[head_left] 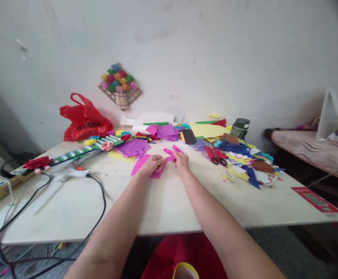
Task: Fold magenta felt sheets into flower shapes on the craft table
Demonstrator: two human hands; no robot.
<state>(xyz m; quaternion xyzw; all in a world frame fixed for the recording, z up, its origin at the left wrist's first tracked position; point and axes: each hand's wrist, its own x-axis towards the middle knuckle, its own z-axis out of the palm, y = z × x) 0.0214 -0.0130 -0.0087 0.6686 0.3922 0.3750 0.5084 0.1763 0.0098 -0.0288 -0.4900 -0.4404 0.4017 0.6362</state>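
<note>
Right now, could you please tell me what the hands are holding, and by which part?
A pink paper strip, pinched toward opposite ends by the fingers of the left hand and right hand; its exact ends are hidden.

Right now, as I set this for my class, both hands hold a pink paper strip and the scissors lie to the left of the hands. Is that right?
Not quite: the head view shows the scissors to the right of the hands. The left hand and right hand do hold a pink paper strip.
</note>
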